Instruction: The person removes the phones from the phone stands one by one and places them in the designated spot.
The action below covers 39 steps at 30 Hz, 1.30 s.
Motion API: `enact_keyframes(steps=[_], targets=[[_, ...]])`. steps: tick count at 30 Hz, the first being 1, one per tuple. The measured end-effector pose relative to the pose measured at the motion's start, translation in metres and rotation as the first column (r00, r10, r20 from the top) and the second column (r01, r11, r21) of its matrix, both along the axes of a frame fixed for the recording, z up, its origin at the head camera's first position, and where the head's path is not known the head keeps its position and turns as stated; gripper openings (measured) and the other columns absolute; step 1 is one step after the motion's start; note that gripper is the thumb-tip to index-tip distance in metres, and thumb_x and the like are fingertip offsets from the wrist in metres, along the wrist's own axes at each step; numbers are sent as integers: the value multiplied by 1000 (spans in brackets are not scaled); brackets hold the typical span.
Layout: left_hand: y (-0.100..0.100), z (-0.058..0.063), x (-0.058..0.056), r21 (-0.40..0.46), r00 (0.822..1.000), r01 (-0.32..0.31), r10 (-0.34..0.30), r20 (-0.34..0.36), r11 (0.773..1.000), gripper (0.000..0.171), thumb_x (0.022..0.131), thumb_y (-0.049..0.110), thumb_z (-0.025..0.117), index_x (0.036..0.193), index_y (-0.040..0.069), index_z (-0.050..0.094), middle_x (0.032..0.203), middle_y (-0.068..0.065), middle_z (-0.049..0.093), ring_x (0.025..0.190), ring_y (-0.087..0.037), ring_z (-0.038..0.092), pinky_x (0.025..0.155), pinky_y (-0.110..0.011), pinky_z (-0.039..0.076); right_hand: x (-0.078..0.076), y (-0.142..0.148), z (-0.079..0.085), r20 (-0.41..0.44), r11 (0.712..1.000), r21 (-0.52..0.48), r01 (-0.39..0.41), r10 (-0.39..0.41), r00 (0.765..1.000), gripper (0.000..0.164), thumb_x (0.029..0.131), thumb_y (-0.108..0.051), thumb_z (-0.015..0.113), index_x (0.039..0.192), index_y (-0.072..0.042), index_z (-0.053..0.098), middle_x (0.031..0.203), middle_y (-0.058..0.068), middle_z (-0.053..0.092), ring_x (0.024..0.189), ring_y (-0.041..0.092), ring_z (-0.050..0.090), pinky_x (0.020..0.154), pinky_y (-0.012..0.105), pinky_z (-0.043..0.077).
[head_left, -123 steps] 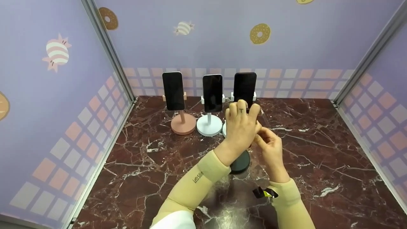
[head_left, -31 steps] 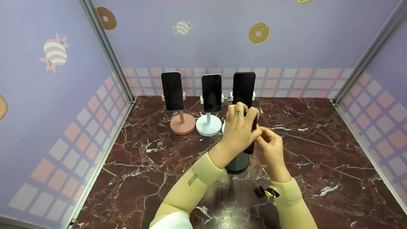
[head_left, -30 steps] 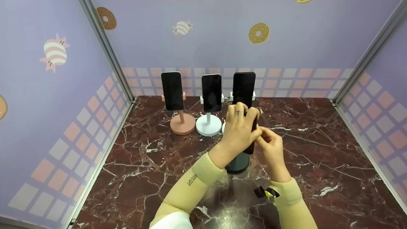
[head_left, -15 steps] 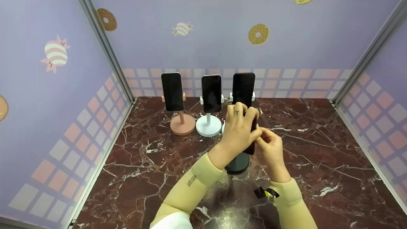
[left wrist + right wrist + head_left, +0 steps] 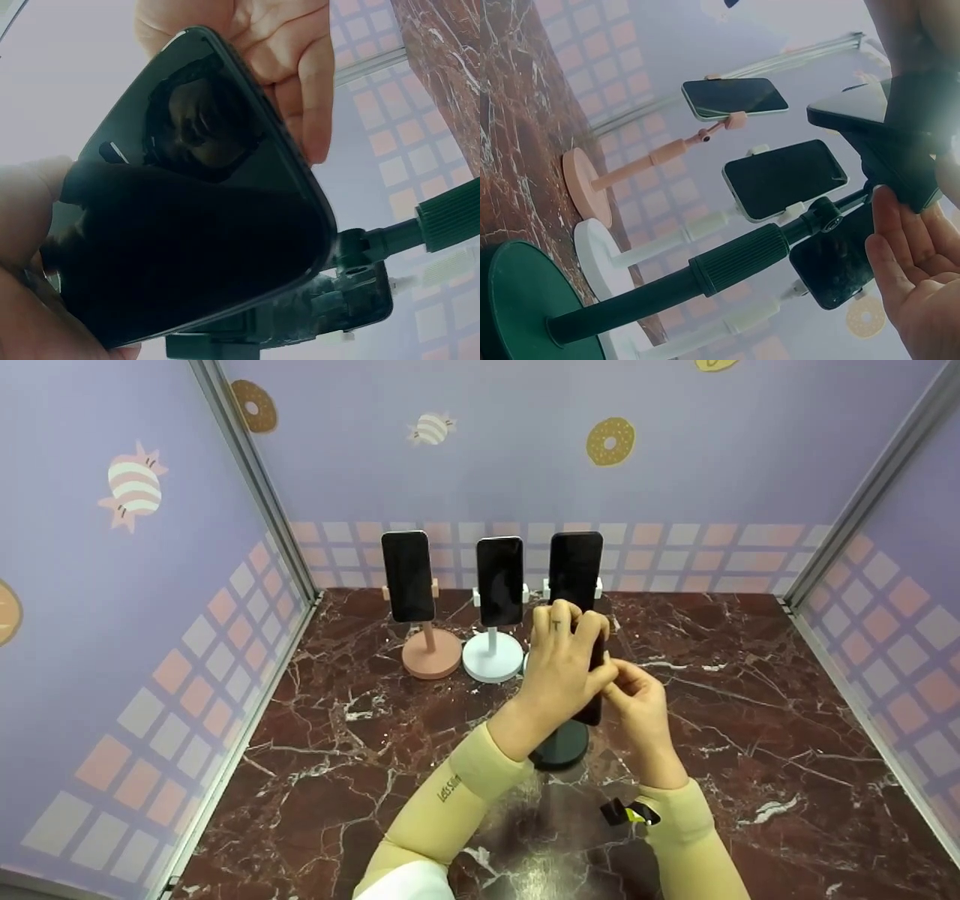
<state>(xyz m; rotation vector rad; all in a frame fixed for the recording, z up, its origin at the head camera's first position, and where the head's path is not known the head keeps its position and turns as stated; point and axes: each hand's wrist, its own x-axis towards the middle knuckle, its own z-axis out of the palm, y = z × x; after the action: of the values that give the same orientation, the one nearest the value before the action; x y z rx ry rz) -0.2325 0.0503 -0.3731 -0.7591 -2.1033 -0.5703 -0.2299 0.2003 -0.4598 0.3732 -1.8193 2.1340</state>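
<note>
Dark green stand (image 5: 735, 259): upright, base on table. Phone (image 5: 187, 247): at stand's head, tilted; seating in clamp (image 5: 901, 166) unclear. Left hand (image 5: 556, 675): grasping phone, over stand. Right hand (image 5: 643, 712): fingertips at clamp, atop stand; pinch or mere touch, cannot tell. Hazards, judged: phone dropping beside stand if released unseated; stand toppling from uneven push; rear phone (image 5: 576, 566), behind stand, knocked by left knuckles.

Lilac walls (image 5: 510, 480), dark-red veined tabletop (image 5: 750, 720)
</note>
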Motion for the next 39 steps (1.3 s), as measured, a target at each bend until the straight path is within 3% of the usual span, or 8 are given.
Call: enact_keyframes(steps=[10, 17, 22, 28, 39], targets=[[-14, 14, 8, 54, 999, 32, -31, -31, 998, 35, 79, 18, 75, 102, 11, 50, 100, -12, 44, 97, -30, 36, 89, -41, 35, 0, 1, 3, 10, 999, 10, -50, 50, 999, 14, 93, -3, 72, 106, -9, 74, 94, -8, 77, 86, 4, 69, 79, 20, 55], [-33, 21, 10, 107, 999, 12, -7, -39, 994, 33, 77, 14, 72, 100, 11, 49, 101, -12, 45, 97, -31, 38, 88, -40, 37, 1, 1, 6, 45, 997, -9, -82, 82, 996, 16, 93, 0, 71, 105, -11, 73, 95, -9, 75, 87, 4, 69, 80, 19, 54], [-51, 19, 7, 115, 998, -28, 34, -58, 993, 34, 75, 11, 73, 99, 10, 49, 98, -11, 43, 98, -30, 37, 89, -41, 36, 1, 1, 6, 53, 998, -13, -69, 70, 996, 18, 92, 2, 71, 105, -10, 73, 92, -9, 75, 84, 3, 68, 78, 17, 54], [-73, 4, 1, 100, 993, -112, 115, -18, 989, 35, 73, 10, 73, 98, 10, 49, 98, -13, 43, 95, -32, 36, 85, -41, 35, 1, 1, 5, 64, 998, -14, -65, 66, 996, 20, 93, 4, 69, 106, -10, 73, 93, -9, 75, 86, 4, 69, 80, 18, 55], [-111, -43, -11, 9, 968, -249, 249, 37, 968, 43, 68, 14, 79, 98, 9, 49, 95, -14, 43, 92, -33, 36, 86, -44, 33, 2, 0, 4, 53, 998, -16, -56, 56, 997, 17, 92, -2, 73, 107, -11, 73, 94, -9, 75, 87, 6, 70, 79, 18, 54]])
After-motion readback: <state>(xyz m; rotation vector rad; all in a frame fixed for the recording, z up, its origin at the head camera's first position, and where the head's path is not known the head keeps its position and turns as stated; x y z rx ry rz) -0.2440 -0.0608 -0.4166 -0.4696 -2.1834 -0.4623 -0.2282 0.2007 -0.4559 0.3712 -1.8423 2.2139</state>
